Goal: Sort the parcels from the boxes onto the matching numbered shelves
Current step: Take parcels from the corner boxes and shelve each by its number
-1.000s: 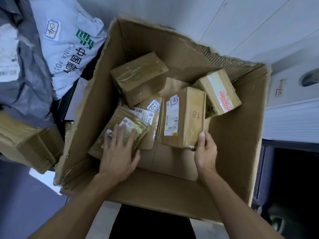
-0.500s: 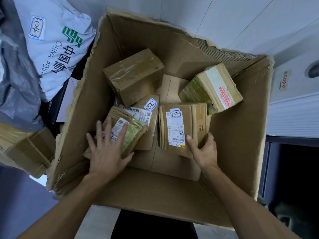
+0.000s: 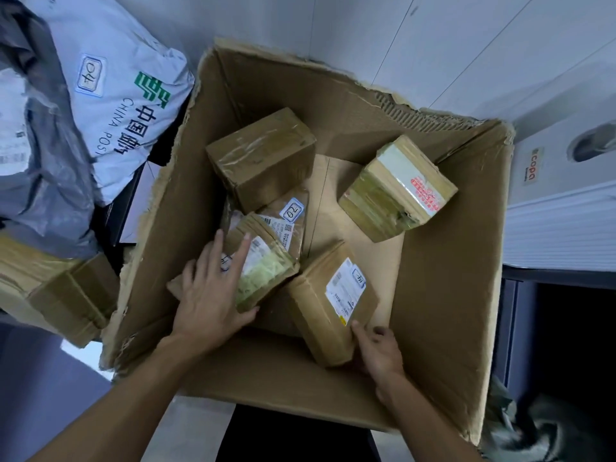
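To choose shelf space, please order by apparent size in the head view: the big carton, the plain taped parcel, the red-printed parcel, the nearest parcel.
1. big carton
2. plain taped parcel, red-printed parcel, nearest parcel: look alike; nearness makes ranking unsure.

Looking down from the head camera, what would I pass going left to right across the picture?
From the left: white China Post bag → left hand → labelled parcel → parcel with red-printed tape → white unit with a copa label. Overlapping parcels are left out.
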